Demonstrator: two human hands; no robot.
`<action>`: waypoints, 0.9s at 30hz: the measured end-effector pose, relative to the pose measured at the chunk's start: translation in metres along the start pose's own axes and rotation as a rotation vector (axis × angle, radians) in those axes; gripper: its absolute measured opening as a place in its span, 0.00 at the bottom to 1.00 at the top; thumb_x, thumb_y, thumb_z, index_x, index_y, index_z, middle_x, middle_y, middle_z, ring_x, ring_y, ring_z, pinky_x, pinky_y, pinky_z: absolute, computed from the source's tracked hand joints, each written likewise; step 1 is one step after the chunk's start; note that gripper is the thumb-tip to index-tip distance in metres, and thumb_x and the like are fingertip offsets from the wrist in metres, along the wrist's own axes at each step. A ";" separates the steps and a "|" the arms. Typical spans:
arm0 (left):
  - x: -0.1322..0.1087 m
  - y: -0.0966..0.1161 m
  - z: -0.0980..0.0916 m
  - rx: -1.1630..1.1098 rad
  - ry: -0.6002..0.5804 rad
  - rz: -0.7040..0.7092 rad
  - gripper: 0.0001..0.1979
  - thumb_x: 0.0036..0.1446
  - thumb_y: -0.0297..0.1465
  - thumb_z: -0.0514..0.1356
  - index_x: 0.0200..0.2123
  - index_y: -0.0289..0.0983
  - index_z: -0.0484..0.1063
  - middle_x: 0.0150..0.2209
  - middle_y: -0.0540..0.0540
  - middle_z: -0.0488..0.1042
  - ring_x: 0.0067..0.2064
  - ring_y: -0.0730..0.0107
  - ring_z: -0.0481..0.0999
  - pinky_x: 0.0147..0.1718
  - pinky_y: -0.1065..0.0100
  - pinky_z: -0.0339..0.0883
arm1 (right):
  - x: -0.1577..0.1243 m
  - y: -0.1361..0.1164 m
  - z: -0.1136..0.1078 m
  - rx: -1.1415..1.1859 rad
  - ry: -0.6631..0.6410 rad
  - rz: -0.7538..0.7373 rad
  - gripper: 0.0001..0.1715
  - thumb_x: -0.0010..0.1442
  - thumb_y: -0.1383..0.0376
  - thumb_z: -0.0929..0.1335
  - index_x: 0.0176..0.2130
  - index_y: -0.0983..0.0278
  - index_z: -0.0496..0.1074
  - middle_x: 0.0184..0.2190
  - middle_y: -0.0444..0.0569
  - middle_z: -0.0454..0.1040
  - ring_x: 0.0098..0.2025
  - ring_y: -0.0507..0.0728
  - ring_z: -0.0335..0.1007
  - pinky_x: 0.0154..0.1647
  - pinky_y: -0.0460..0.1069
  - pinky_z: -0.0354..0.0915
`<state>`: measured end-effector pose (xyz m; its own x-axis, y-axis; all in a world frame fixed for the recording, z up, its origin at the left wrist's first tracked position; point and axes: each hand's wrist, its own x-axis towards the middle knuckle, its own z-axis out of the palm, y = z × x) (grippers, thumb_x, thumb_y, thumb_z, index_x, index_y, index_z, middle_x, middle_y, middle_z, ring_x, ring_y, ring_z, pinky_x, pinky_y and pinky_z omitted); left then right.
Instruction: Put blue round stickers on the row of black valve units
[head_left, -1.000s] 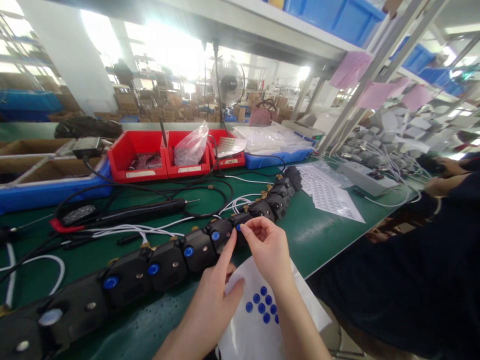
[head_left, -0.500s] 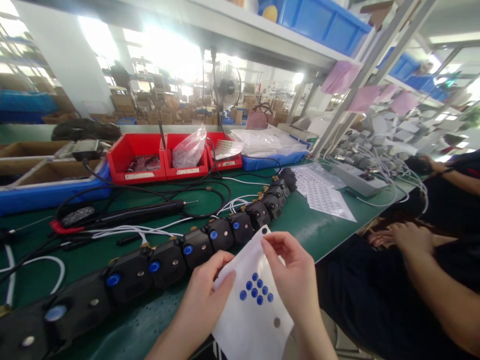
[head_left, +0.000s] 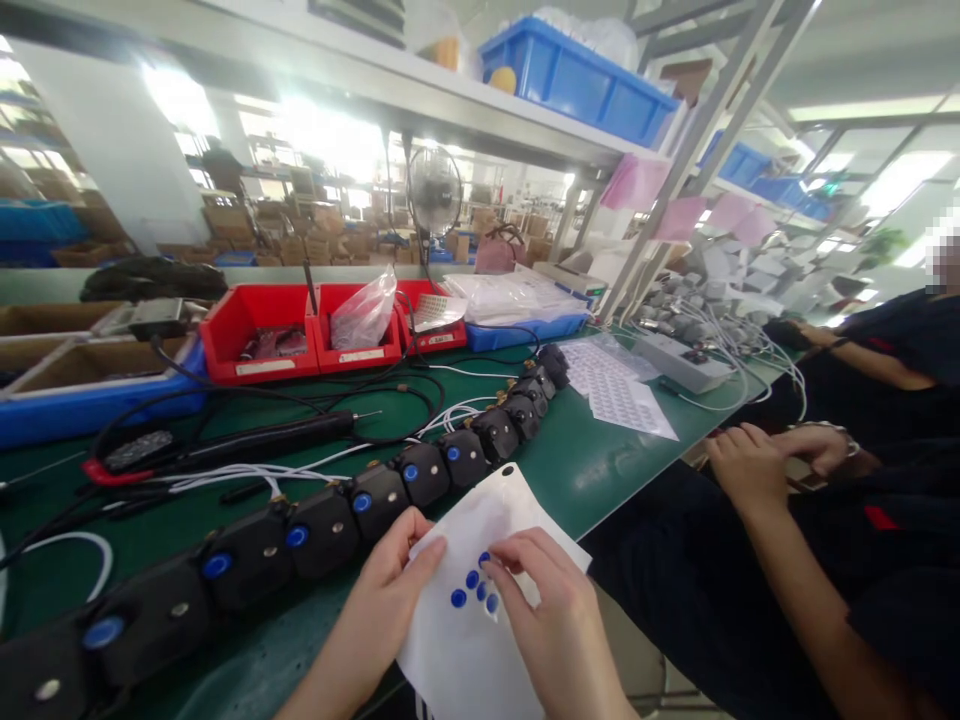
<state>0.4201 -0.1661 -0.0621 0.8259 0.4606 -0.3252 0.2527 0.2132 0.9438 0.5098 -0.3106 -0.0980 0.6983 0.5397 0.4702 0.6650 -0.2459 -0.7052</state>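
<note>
My left hand (head_left: 390, 590) is closed on the left edge of a white sheet (head_left: 450, 665), thumb on top. Several small round blue stickers (head_left: 458, 598) sit in a cluster on the sheet, and a black dot (head_left: 508, 471) marks its far corner. Over the cluster, my right hand (head_left: 551, 600) has thumb and forefinger pinched at the uppermost blue sticker (head_left: 484, 558); it covers part of the cluster. Beyond the sheet runs a row of black housings (head_left: 322, 530), several bearing a round blue dot (head_left: 298, 537) and a silver screw-like spot.
Red bins (head_left: 259, 335) and a blue tray (head_left: 495, 335) line the back of the green bench (head_left: 600, 480). A black pen-shaped driver (head_left: 277, 440) lies among cables. Printed sheets (head_left: 630, 405) lie at right. A co-worker's hands (head_left: 757, 465) are close on the right.
My right hand has moved from the sheet's far edge down to the blue stickers and now pinches there. My left hand keeps its hold. The camera view has shifted slightly.
</note>
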 end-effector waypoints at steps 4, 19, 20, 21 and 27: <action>0.002 0.000 -0.002 0.043 0.029 0.025 0.29 0.45 0.60 0.62 0.29 0.39 0.61 0.23 0.55 0.65 0.25 0.73 0.63 0.22 0.73 0.57 | -0.003 0.002 0.007 0.054 0.014 0.031 0.09 0.64 0.70 0.66 0.32 0.61 0.73 0.30 0.43 0.72 0.32 0.52 0.69 0.35 0.46 0.62; 0.002 -0.011 0.003 0.120 0.102 0.113 0.21 0.56 0.52 0.58 0.29 0.39 0.64 0.24 0.54 0.66 0.27 0.69 0.64 0.26 0.70 0.57 | 0.023 -0.003 -0.010 0.096 -0.291 0.269 0.07 0.57 0.71 0.67 0.27 0.64 0.67 0.28 0.45 0.71 0.32 0.55 0.68 0.34 0.48 0.60; 0.004 -0.014 0.002 0.152 0.098 0.130 0.21 0.57 0.51 0.57 0.28 0.39 0.64 0.24 0.53 0.66 0.27 0.69 0.65 0.26 0.70 0.57 | 0.028 -0.004 -0.015 0.134 -0.302 0.272 0.07 0.57 0.69 0.67 0.27 0.64 0.67 0.28 0.45 0.70 0.32 0.54 0.67 0.34 0.48 0.60; 0.005 -0.017 0.001 0.190 0.096 0.144 0.20 0.58 0.51 0.57 0.28 0.39 0.63 0.24 0.53 0.66 0.28 0.68 0.65 0.26 0.70 0.57 | 0.035 -0.004 -0.019 0.184 -0.288 0.278 0.08 0.58 0.66 0.67 0.27 0.64 0.67 0.28 0.45 0.70 0.32 0.54 0.67 0.34 0.48 0.61; 0.009 -0.027 -0.003 0.360 0.109 0.167 0.18 0.60 0.46 0.53 0.27 0.40 0.62 0.25 0.52 0.66 0.29 0.67 0.65 0.27 0.69 0.56 | 0.093 0.019 -0.015 0.420 0.105 0.394 0.23 0.52 0.47 0.70 0.31 0.65 0.71 0.26 0.47 0.71 0.29 0.54 0.66 0.31 0.48 0.62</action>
<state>0.4193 -0.1656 -0.0911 0.8175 0.5557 -0.1516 0.2955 -0.1787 0.9385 0.5914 -0.2773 -0.0596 0.9085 0.3841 0.1646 0.2025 -0.0603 -0.9774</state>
